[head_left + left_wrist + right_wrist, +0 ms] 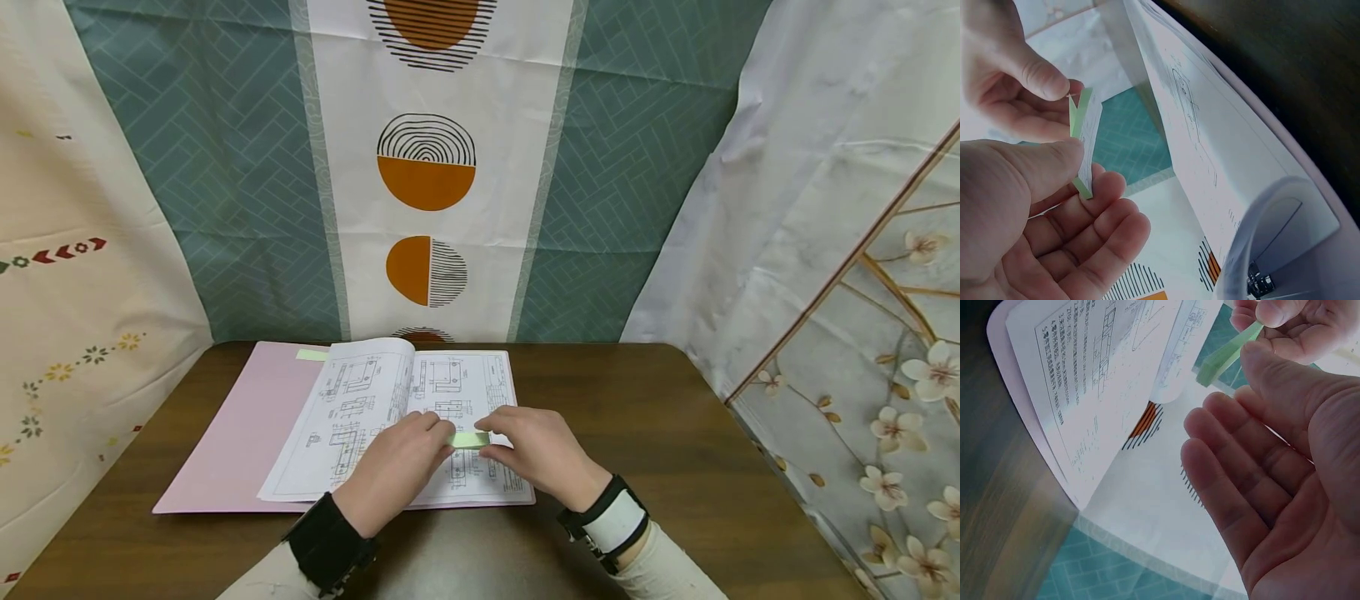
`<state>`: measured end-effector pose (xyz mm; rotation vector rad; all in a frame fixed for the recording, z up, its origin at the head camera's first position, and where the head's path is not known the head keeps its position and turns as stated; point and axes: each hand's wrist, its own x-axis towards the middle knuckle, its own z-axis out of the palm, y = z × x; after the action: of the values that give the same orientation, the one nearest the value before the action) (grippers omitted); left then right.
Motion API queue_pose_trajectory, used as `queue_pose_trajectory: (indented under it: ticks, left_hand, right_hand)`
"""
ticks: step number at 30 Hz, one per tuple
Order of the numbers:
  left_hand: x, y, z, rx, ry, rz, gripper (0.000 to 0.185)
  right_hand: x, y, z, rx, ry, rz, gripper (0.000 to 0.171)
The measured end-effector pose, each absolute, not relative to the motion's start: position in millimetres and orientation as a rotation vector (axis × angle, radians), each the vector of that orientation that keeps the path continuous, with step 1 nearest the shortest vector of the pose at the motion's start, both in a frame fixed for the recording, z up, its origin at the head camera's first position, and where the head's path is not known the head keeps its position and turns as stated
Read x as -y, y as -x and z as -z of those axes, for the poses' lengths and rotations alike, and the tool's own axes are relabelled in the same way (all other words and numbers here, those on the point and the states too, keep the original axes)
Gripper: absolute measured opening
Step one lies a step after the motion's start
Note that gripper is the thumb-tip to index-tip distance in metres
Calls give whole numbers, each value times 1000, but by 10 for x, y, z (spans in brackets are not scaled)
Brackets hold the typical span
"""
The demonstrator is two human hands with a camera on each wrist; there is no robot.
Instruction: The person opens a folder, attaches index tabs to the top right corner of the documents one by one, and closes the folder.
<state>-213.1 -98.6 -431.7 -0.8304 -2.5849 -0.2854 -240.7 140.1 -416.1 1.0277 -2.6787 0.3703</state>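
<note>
Green sticky-note pad (470, 439): above open drawing booklet (420, 400) on worktop (675, 433) | left hand (393, 471) and right hand (536, 454) pinch opposite ends | probably light, flexible; best held by short edges.

— What kind of place is this?

— A makeshift desk corner, screened off rather than a real office. Patterned cloths (427, 167) hang close behind and beside a dark wooden table (675, 417), hiding whatever room lies beyond.

— And what is on the table?

— Paperwork: a pink folder (232, 433) lies open with sheets of technical drawings (390, 400). It looks like a study or drafting spot.
</note>
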Motion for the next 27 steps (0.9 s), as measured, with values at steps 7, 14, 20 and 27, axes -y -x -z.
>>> queue_pose_trajectory:
  ticks: [7, 14, 20, 27]
  left_hand:
    - [979, 2120, 4319, 2590, 834, 281, 24]
    - [977, 2112, 4325, 2577, 837, 284, 24]
    - [963, 2104, 4316, 2580, 837, 286, 24]
    - [958, 2104, 4326, 2586, 827, 271, 24]
  right_hand:
    - [-1388, 2398, 4150, 2634, -1049, -382, 26]
    - [-1396, 2395, 4156, 2637, -1040, -369, 32]
    - [-1407, 2394, 4150, 2622, -1049, -364, 30]
    - [-1418, 2399, 4156, 2614, -1075, -377, 24]
